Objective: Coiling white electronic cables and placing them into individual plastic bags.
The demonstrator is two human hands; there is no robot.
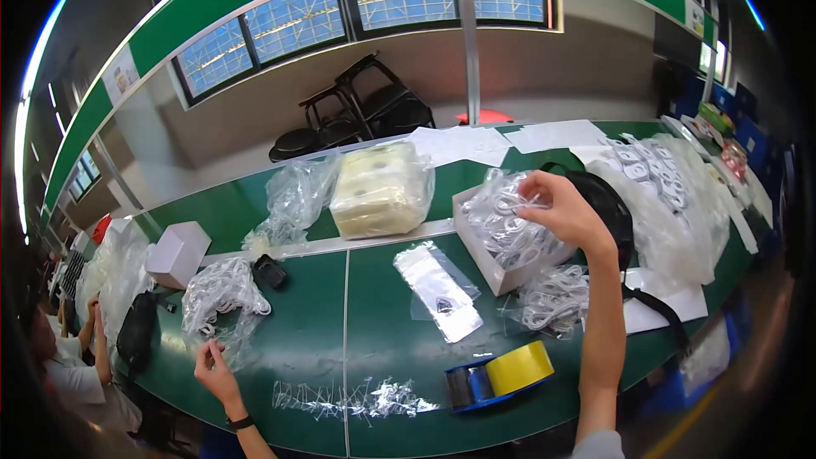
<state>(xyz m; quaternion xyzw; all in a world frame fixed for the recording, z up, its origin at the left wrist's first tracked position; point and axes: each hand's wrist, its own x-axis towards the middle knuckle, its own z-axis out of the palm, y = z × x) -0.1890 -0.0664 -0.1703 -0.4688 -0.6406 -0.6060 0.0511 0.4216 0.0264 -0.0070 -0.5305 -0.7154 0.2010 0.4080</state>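
My right hand [561, 212] is over a white open box [495, 268] full of coiled white cables in clear plastic. Its thumb and fingers are pinched on a white cable [510, 202] at the top of the heap. At the lower left, my left hand [218, 376] has its fingertips drawn together beside the near edge of a bundle of white cables [223, 293] in clear plastic. What those fingers hold, if anything, is too small to make out. More bagged white cables [552, 296] lie against the box's near right side.
Flat clear bags [438, 293] lie mid-table. Nearer are a blue dispenser with yellow tape [518, 368] and crumpled clear strips [365, 398]. A wrapped cream block [382, 191] stands behind; a black bag [603, 204] and white parts [650, 170] lie right. A co-worker [81, 382] is far left.
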